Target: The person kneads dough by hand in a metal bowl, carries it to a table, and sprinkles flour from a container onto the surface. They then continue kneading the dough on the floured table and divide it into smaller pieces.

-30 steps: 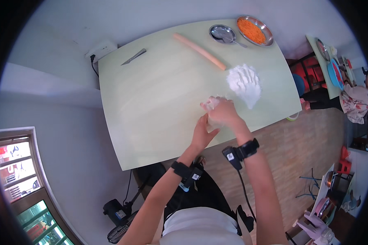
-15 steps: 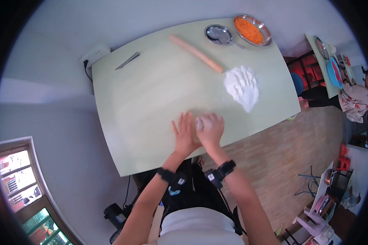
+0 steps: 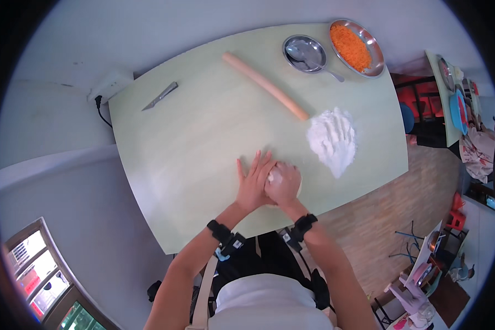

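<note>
Near the front edge of the table, both hands bear down together on a pale lump of dough (image 3: 300, 190), mostly covered by them. My left hand (image 3: 252, 186) lies with its fingers stretched out and spread, its side against the other hand. Curled into a fist and dusted with white flour, my right hand (image 3: 283, 184) presses on the dough. A heap of flour (image 3: 333, 140) with finger furrows lies to the right. Beyond it, a wooden rolling pin (image 3: 265, 85) rests slantwise.
At the far right stand a steel bowl (image 3: 295, 40) with a spoon (image 3: 331, 72) and a steel dish (image 3: 378, 65) of shredded orange food (image 3: 351, 47). A knife (image 3: 160, 95) lies far left on the pale green table (image 3: 192, 143). Another person (image 3: 474, 153) is off to the right.
The two hands have come together, the left now touching the right, and dough shows beside the right fist. The view has shifted, so the table's contents appear slightly lower.
</note>
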`<state>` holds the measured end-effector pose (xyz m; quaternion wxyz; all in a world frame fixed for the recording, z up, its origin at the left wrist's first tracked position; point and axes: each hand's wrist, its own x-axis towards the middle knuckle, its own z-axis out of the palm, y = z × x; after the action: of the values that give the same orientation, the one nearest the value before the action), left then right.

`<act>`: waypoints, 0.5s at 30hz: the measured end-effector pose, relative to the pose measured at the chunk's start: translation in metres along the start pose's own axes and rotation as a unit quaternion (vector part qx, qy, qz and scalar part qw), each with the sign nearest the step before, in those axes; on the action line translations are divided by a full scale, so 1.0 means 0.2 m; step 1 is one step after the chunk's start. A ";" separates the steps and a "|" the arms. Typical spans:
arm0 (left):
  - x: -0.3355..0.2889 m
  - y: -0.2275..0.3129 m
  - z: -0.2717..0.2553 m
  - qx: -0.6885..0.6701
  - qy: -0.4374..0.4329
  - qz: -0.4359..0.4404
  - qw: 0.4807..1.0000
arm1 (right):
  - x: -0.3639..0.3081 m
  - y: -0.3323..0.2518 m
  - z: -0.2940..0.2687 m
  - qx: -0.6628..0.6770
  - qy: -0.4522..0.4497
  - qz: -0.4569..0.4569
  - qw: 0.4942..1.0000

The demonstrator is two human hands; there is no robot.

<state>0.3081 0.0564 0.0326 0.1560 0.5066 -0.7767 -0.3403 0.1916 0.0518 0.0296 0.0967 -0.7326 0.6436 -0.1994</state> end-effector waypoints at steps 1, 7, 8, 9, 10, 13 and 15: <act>0.03 0.00 -0.01 0.018 0.003 -0.003 1.000 | 0.03 0.02 0.02 0.004 0.018 -0.001 1.000; 0.09 0.00 -0.04 0.036 0.040 -0.029 0.998 | 0.15 0.05 0.05 0.038 0.052 0.006 0.998; 0.08 0.02 -0.04 0.040 0.045 -0.028 0.998 | 0.17 0.06 0.05 0.040 0.068 -0.005 0.997; 0.07 0.05 -0.05 0.051 0.051 -0.032 0.997 | 0.15 0.07 0.04 0.042 0.086 -0.016 0.995; 0.05 0.07 -0.05 0.062 0.057 -0.035 0.996 | 0.10 0.07 0.02 0.034 0.065 -0.001 0.997; -0.05 0.04 -0.06 -0.040 0.037 0.050 0.997 | 0.02 0.12 -0.06 0.084 -0.024 -0.044 0.995; -0.12 0.06 -0.09 -0.086 0.058 0.062 0.993 | -0.09 0.08 -0.15 0.090 -0.005 -0.066 0.994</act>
<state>0.3215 0.0737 0.0560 0.2642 0.4613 -0.7639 -0.3659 0.1623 0.0699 0.0475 0.1524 -0.7630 0.5725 -0.2585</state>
